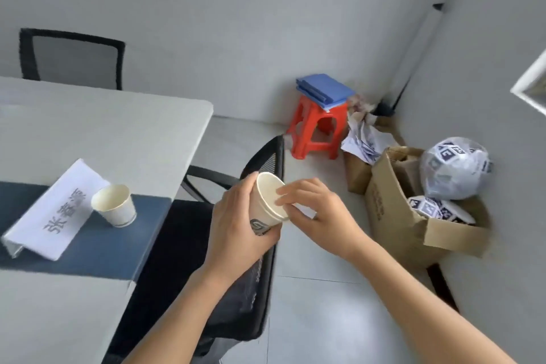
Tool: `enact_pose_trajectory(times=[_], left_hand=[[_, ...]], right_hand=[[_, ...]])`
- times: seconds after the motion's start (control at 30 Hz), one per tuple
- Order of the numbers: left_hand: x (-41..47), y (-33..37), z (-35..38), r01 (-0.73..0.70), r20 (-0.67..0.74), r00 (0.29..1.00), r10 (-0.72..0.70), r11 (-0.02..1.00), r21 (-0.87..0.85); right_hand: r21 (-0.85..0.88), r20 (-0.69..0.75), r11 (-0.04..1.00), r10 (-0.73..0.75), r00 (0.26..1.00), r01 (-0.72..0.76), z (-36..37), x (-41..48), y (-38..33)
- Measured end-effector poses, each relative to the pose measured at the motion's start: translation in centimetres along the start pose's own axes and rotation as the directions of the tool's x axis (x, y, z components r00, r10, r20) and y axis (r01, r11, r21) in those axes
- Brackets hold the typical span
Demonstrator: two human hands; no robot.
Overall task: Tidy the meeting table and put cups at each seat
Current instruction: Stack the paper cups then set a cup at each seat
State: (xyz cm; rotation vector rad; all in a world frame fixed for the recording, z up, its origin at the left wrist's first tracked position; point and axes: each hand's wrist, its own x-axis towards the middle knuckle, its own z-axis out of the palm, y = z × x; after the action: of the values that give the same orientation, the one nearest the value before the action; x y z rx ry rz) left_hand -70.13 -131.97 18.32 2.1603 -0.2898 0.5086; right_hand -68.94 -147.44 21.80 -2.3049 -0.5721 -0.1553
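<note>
Grey meeting table (103,127) is sitting at left, carrying one paper cup (114,206) beside a name card (50,213). I'm wrapping my left hand (239,224) around a cup stack (267,201) over the black chair (236,275), my right hand (313,210) fingertips pinching its rim.

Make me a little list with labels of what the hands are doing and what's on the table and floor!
left hand: wrapped around a stack of paper cups, held tilted
right hand: fingertips pinching the rim of the top cup
on the table: one paper cup standing upright beside a white name card, on a dark blue mat
chairs: one black chair at the far side, another under the hands
floor corner: red stool with blue folders, cardboard box
</note>
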Motion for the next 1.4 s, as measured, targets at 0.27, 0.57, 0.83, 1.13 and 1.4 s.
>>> enact_pose_trajectory(times=[0.27, 0.57, 0.83, 1.13, 1.4], left_hand=[[-0.2, 9.5, 14.1, -0.030, 0.232, 0.971, 0.057, 0.992, -0.121], [-1.6, 9.3, 23.2, -0.014, 0.454, 0.891, 0.009, 1.000, 0.009], [2.7, 6.5, 29.2, 0.036, 0.569, 0.818, -0.085, 0.995, 0.096], [15.4, 2.9, 37.2, -0.032, 0.654, 0.756, -0.033, 0.996, 0.087], [25.6, -1.8, 41.2, -0.040, 0.640, 0.768, -0.030, 0.995, 0.095]], right_hand=[[0.022, -0.185, 0.977, 0.212, 0.959, -0.212, -10.1, -9.7, 8.1], [0.200, -0.102, 0.837, 0.535, 0.839, -0.509, -10.6, -14.4, 15.7], [0.238, -0.014, 0.743, 0.646, 0.763, -0.625, -10.2, -10.8, 22.7], [0.350, -0.117, 0.627, 0.767, 0.631, -0.696, -12.2, -1.0, 31.8], [0.336, -0.160, 0.653, 0.750, 0.642, -0.679, -12.7, 8.8, 37.9]])
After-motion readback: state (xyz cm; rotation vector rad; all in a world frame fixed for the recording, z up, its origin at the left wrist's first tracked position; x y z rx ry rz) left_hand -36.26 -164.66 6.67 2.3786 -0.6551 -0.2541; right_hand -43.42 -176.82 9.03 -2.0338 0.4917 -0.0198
